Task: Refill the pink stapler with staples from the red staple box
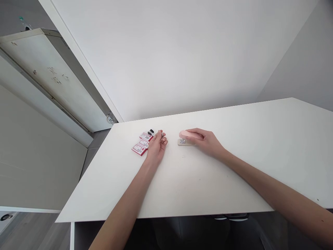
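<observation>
My right hand (205,139) is closed round a pink, bar-shaped object (187,134) with a rounded end, held just over a flat beige piece (182,142) with a dark square pattern on top. Whether the two are joined is hidden by my fingers. To the left, my left hand (157,144) pinches something small and dark between thumb and fingers, too small to name. Beside its wrist side lie several small red-and-white boxes (139,149) with printed labels, partly overlapping. A small black-and-white item (151,132) sits behind them, partly covered by my hand.
Both forearms cross the front edge of the white table (247,180). A white wall (182,59) rises behind it. On the left stand a worn, pale cabinet (49,73) and a pale panel (39,152). A clear bottle with a green cap (23,21) tops the cabinet.
</observation>
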Demonstrator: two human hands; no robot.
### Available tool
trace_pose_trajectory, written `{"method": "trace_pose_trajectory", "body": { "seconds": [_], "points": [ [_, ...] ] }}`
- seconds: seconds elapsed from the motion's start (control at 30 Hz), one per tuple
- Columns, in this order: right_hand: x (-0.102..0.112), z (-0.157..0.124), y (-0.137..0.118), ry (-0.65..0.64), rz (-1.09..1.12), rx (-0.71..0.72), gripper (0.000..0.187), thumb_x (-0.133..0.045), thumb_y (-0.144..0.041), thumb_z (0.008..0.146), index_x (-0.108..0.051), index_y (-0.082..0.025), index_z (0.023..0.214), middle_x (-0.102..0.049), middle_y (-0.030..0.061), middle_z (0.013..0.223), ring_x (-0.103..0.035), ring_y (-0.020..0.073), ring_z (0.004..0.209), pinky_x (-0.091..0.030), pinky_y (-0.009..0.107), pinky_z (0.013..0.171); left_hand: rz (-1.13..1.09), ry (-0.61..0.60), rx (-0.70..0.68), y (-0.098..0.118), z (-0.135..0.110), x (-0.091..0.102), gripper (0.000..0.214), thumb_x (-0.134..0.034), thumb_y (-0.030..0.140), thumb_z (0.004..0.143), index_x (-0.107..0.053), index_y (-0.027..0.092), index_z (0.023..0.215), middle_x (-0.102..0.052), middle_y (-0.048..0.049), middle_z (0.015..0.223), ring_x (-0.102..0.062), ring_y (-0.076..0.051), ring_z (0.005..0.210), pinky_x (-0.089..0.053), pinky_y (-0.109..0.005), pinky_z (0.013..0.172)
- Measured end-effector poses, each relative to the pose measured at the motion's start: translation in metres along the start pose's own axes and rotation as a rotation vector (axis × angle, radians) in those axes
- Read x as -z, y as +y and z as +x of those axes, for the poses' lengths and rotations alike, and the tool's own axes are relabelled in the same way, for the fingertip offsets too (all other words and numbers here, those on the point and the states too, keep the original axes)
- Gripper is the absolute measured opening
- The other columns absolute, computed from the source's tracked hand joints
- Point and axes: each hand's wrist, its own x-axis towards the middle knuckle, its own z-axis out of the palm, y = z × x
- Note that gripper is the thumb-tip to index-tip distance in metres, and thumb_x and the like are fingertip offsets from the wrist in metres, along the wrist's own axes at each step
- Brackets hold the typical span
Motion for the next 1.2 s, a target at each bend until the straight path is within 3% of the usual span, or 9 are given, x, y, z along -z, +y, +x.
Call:
{"method": "trace_pose_trajectory", "body": {
  "seconds": [0.1, 0.2, 0.3, 0.37, 0.5, 0.6, 0.97, 1.07, 1.2],
  "points": [
    [-0.006, 0.0, 0.008, -0.018, -0.049, 0.058, 0.046, -0.067, -0.062, 0.096, -0.075, -0.036, 0.132, -0.075, 0.0037, 0.136, -0.067, 0.0368, 0.125, -0.051, 0.055, 0.107, 0.046, 0.013, -0.009, 0.0, -0.003, -0.002, 0.011, -0.079, 0.021, 0.094, -0.071, 0.015, 0.098, -0.072, -0.0031, 0.094, -0.064, -0.005, 0.071, -0.058, -0.018, 0.074],
    [-0.011, -0.001, 0.013, -0.058, -0.128, 0.139, 0.054, -0.059, -0.059, 0.103, -0.061, -0.038, 0.152, -0.065, 0.0038, 0.154, -0.059, 0.0368, 0.14, -0.045, 0.056, 0.118, 0.148, -0.012, -0.05, 0.001, -0.008, -0.006, 0.021, -0.082, 0.026, 0.091, -0.074, 0.015, 0.107, -0.078, -0.0087, 0.114, -0.074, -0.01, 0.087, -0.06, -0.026, 0.092],
    [-0.017, -0.004, 0.013, -0.133, -0.186, 0.251, 0.067, -0.057, -0.056, 0.104, -0.04, -0.038, 0.167, -0.043, 0.0039, 0.171, -0.042, 0.0338, 0.156, -0.038, 0.056, 0.126, 0.334, -0.071, -0.093, 0.001, -0.015, -0.01, 0.039, -0.086, 0.037, 0.087, -0.074, 0.017, 0.118, -0.08, -0.0112, 0.121, -0.078, -0.017, 0.094, -0.06, -0.033, 0.094],
    [-0.018, -0.006, 0.011, -0.125, -0.209, 0.321, 0.072, -0.06, -0.055, 0.103, -0.034, -0.039, 0.169, -0.036, 0.0042, 0.174, -0.037, 0.032, 0.159, -0.037, 0.055, 0.128, 0.471, -0.126, -0.125, 0.0, -0.021, -0.014, 0.047, -0.086, 0.045, 0.085, -0.074, 0.018, 0.121, -0.081, -0.0118, 0.116, -0.079, -0.021, 0.097, -0.059, -0.036, 0.093],
    [-0.017, -0.006, 0.007, 0.001, -0.212, 0.411, 0.054, -0.06, -0.053, 0.104, -0.053, -0.041, 0.156, -0.045, 0.0054, 0.167, -0.044, 0.0297, 0.155, -0.041, 0.053, 0.126, 0.653, -0.273, -0.178, -0.002, -0.032, -0.021, 0.051, -0.082, 0.052, 0.087, -0.073, 0.019, 0.125, -0.084, -0.0114, 0.106, -0.079, -0.025, 0.098, -0.058, -0.038, 0.089],
    [-0.016, -0.006, 0.007, 0.017, -0.197, 0.46, 0.039, -0.061, -0.048, 0.105, -0.066, -0.041, 0.143, -0.052, 0.0059, 0.16, -0.052, 0.0294, 0.148, -0.047, 0.052, 0.122, 0.731, -0.347, -0.182, -0.004, -0.037, -0.024, 0.051, -0.08, 0.052, 0.089, -0.072, 0.019, 0.127, -0.084, -0.0104, 0.104, -0.077, -0.024, 0.097, -0.058, -0.038, 0.09],
    [-0.013, -0.008, 0.007, -0.022, -0.232, 0.595, 0.032, -0.07, -0.027, 0.1, -0.074, -0.039, 0.129, -0.059, 0.005, 0.151, -0.061, 0.0292, 0.139, -0.058, 0.051, 0.112, 0.735, -0.376, -0.134, -0.002, -0.042, -0.026, 0.059, -0.08, 0.055, 0.088, -0.066, 0.018, 0.132, -0.084, -0.0088, 0.099, -0.076, -0.022, 0.089, -0.059, -0.038, 0.085],
    [-0.013, -0.008, 0.005, -0.047, -0.225, 0.624, 0.035, -0.071, -0.028, 0.099, -0.071, -0.038, 0.132, -0.062, 0.0065, 0.148, -0.063, 0.0289, 0.136, -0.059, 0.051, 0.11, 0.719, -0.39, -0.126, -0.001, -0.042, -0.027, 0.059, -0.08, 0.055, 0.088, -0.066, 0.018, 0.132, -0.084, -0.0081, 0.096, -0.076, -0.023, 0.089, -0.058, -0.038, 0.086],
    [-0.015, -0.008, 0.002, -0.029, -0.208, 0.64, 0.024, -0.067, -0.031, 0.103, -0.073, -0.036, 0.125, -0.067, 0.0063, 0.14, -0.068, 0.0275, 0.127, -0.061, 0.05, 0.105, 0.719, -0.441, -0.117, -0.002, -0.04, -0.025, 0.058, -0.079, 0.055, 0.09, -0.065, 0.018, 0.132, -0.083, -0.0073, 0.093, -0.076, -0.024, 0.093, -0.059, -0.039, 0.086]
  ]
}}
